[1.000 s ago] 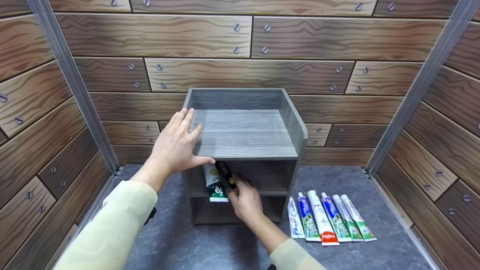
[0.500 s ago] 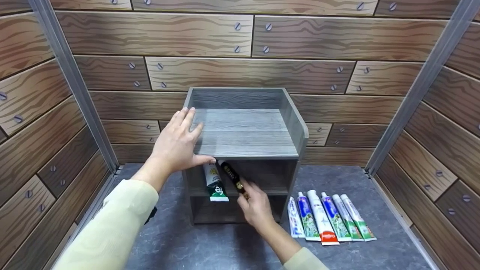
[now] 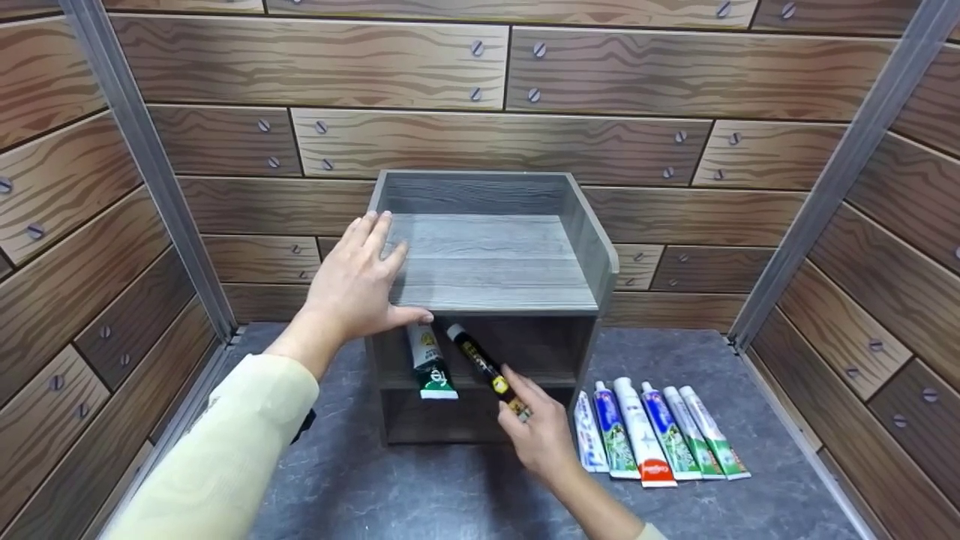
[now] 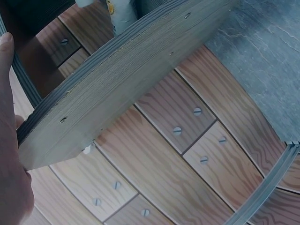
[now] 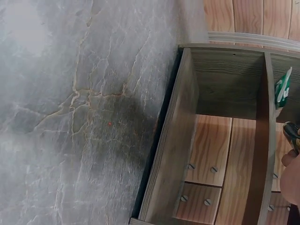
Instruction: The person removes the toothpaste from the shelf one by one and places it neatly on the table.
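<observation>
My right hand (image 3: pixel 541 431) grips the lower end of a black toothpaste tube (image 3: pixel 481 366) with a white cap, which slants in front of the middle opening of a grey wooden shelf unit (image 3: pixel 491 262). Only part of that hand shows at the right edge of the right wrist view. My left hand (image 3: pixel 354 279) rests on the unit's left side, fingers spread and straight, thumb along the front edge of the top board. Below that thumb, a white and dark green toothpaste tube (image 3: pixel 433 369) lies in the middle compartment, its green end sticking out; its upper end is hidden.
Right of the unit, several toothpaste tubes lie side by side on the dark marbled floor (image 3: pixel 397 495), among them a white and red tube (image 3: pixel 643 435). Wood-patterned walls (image 3: pixel 480 142) enclose the back and sides. The unit's bottom compartment (image 3: pixel 435 420) faces front.
My right hand has drawn the black toothpaste tube out from the middle compartment, down and to the right, beside the green-ended tube. My left hand stays on the unit.
</observation>
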Tool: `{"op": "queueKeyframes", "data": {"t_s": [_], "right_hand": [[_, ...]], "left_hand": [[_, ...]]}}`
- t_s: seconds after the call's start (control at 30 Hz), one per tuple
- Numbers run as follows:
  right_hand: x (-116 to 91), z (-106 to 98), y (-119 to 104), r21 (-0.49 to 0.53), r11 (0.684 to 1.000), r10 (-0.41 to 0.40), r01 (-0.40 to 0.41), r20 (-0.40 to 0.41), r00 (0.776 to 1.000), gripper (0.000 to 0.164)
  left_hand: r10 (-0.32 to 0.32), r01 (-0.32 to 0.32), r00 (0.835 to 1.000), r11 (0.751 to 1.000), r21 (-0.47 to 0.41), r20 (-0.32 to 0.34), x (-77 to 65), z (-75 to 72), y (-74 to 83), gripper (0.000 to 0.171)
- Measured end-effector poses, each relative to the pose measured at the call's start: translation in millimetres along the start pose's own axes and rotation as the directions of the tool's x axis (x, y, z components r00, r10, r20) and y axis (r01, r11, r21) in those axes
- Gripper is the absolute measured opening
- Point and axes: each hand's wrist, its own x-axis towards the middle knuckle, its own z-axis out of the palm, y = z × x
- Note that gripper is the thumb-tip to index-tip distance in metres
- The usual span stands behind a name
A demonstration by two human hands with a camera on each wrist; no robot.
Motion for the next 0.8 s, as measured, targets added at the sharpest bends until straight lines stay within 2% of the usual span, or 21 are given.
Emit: {"op": "queueKeyframes", "data": {"t_s": [0.2,0.3,0.53,0.8], "right_hand": [[-12,-15,0,0.078,0.996,0.039,-0.038,-0.011,0.999,0.054],[-20,-22,0,0.110,0.994,0.027,-0.024,-0.033,0.999,0.054],[-34,-43,3,0.115,0.993,-0.012,0.021,-0.077,0.997,0.055],[-49,-70,12,0.127,0.991,0.054,-0.039,-0.119,0.991,0.053]], "left_hand": [[0.000,0.000,1.000,1.000,-0.002,0.005,0.2,1.9,0.1,0.114],[-0.001,0.001,1.000,1.000,-0.001,0.009,0.0,2.1,-0.1,0.113],[-0.008,0.008,1.000,1.000,0.006,0.013,-0.9,0.0,-0.6,0.113],[-0.012,0.012,1.000,1.000,0.009,0.021,-0.1,0.2,0.5,0.113]]}}
